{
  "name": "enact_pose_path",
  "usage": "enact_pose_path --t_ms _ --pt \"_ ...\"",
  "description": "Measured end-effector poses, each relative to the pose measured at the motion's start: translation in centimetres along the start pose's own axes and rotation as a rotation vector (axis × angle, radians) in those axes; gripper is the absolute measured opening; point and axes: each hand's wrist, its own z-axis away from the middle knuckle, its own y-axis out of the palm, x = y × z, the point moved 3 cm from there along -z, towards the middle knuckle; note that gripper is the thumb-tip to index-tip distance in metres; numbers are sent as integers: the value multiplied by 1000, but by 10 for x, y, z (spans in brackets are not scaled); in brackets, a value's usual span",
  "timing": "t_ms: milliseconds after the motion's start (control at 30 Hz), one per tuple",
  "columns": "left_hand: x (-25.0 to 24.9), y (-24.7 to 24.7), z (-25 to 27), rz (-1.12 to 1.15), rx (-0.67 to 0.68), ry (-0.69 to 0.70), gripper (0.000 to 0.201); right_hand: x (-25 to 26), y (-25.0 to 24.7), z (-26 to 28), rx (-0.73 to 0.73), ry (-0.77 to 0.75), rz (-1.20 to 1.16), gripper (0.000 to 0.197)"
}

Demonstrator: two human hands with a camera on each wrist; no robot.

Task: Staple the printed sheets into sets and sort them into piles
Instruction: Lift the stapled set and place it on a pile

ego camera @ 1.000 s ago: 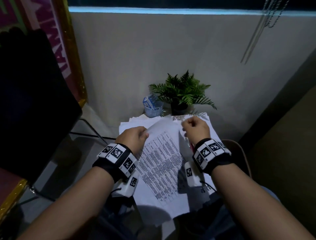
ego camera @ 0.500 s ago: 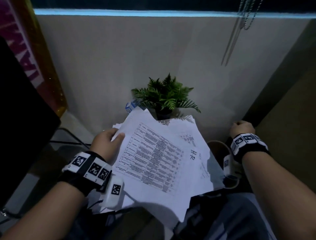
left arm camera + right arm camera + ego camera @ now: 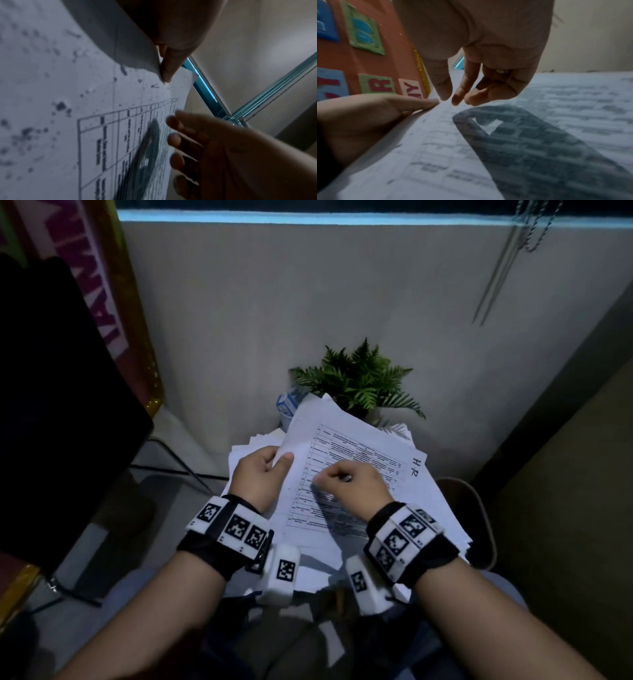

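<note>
A set of printed sheets [image 3: 359, 453] with a table on its top page lies tilted over a stack of white paper [image 3: 442, 522] in front of me. My left hand [image 3: 270, 467] grips the set's left edge, thumb [image 3: 166, 71] on top and fingers underneath. My right hand [image 3: 329, 481] hovers just above the middle of the page, casting a shadow on it. Its fingers [image 3: 452, 97] hang loosely curled, and nothing shows between them. The same page [image 3: 556, 108] fills the right wrist view, where the left hand [image 3: 376, 115] sits at its edge. No stapler is in view.
A sheet marked "HR" [image 3: 416, 470] pokes out at the right of the stack. Behind the papers stand a green fern [image 3: 356, 385] and a blue-white container [image 3: 287, 405] against the wall. There is a dark chair [image 3: 61, 405] at left and a round brown seat [image 3: 476, 508] at right.
My right hand has come back from the far right, near the brown seat, to above the middle of the page. My left hand has kept its hold on the sheets.
</note>
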Motion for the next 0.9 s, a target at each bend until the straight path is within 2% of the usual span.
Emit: enact_pose_path --t_ms 167,433,700,900 --pt "-8 5 11 -31 -2 63 10 11 22 7 24 43 -66 16" --pt "-9 8 14 -34 21 97 9 13 25 7 -14 88 16 11" --pt "-3 9 16 -52 77 41 16 9 30 4 -51 8 72 25" --pt "-1 8 15 -67 83 52 21 4 33 5 -94 -82 33 11"
